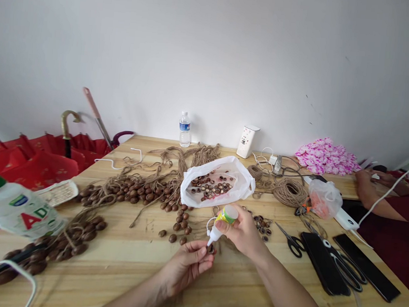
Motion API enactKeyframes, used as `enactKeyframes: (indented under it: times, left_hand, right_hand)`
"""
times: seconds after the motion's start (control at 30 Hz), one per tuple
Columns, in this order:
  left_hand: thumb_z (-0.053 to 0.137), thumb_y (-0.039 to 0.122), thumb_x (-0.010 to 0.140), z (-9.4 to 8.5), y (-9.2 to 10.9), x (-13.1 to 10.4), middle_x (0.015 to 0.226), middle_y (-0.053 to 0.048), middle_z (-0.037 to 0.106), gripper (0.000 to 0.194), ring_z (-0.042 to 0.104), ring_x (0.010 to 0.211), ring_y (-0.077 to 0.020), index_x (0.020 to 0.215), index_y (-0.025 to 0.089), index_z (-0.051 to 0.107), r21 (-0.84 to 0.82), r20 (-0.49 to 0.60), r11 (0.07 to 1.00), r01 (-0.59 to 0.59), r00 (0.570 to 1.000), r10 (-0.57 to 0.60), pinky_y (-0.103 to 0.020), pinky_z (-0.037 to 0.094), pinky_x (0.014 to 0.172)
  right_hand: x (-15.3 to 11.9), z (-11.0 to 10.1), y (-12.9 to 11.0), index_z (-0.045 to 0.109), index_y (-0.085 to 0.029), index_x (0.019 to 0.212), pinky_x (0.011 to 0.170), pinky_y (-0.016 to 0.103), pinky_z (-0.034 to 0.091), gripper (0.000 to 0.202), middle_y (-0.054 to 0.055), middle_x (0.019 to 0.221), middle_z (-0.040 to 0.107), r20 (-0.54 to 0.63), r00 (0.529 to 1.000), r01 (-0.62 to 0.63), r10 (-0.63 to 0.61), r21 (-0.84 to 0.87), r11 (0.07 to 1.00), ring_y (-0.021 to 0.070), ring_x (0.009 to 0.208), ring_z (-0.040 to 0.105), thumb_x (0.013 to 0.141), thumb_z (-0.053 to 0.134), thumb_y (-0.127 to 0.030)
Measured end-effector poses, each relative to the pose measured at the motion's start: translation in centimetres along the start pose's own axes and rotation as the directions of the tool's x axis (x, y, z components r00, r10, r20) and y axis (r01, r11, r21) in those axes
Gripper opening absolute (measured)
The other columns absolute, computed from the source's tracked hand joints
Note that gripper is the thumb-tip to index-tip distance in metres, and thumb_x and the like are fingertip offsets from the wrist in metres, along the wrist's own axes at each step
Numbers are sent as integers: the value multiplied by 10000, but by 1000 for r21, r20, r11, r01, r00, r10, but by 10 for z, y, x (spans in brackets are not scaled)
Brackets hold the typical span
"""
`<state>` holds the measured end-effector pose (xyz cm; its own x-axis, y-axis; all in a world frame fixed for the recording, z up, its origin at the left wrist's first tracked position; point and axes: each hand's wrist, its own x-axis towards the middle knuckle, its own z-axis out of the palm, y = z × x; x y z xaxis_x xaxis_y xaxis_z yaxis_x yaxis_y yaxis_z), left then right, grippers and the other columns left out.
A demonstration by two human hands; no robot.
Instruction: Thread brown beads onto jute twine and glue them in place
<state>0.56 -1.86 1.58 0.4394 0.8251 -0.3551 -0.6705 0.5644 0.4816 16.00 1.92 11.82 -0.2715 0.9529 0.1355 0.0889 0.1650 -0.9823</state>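
- Your right hand [242,231] grasps the bottle [226,216], tipped nozzle-down in front of the bag [245,177].
- Your left hand [187,264] pinches a small brown shell [211,249] below it, over the worktop [125,280]; the nozzle tip is at the shell, though you cannot tell whether they touch.
- The bottle looks light, with soft walls that likely give under a squeeze; hold it round the body, as you do, and press gently. Its slim nozzle is no place to grip.
- The shell should be light, hard and stiff, perhaps brittle at the edge, and its rounded outside may slip. Pinch it by the sides, fingertips away from the nozzle.
- More loose shells [263,227] lie to the right of your right hand.
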Motion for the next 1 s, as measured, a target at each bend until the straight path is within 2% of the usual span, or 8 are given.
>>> enactKeyframes:
  times: [0.47, 1.0]
  left_hand:
    - [713, 21, 664, 2, 2, 0, 668, -92, 732, 87, 682, 560, -130, 732, 74, 701, 7, -78, 1000, 6, 997, -6, -194, 568, 567]
    - [743, 3, 618, 2, 1, -3, 680, -105, 738, 129, 693, 589, -144, 727, 65, 709, -16, -86, 1000, 1, 996, -2, -192, 575, 590]
  right_hand:
    - [-2, -1, 3, 541, -167, 804, 600, 240, 433, 309, -1, 730, 528, 1, 999, 35, -35, -42, 998, 143, 674, 507, 692, 722, -391]
    - [-2, 0, 1, 527, -177, 774, 584, 236, 426, 302, -8, 710, 504, -7, 997, 70, -70, -58, 996, 138, 656, 488, 696, 719, -397]
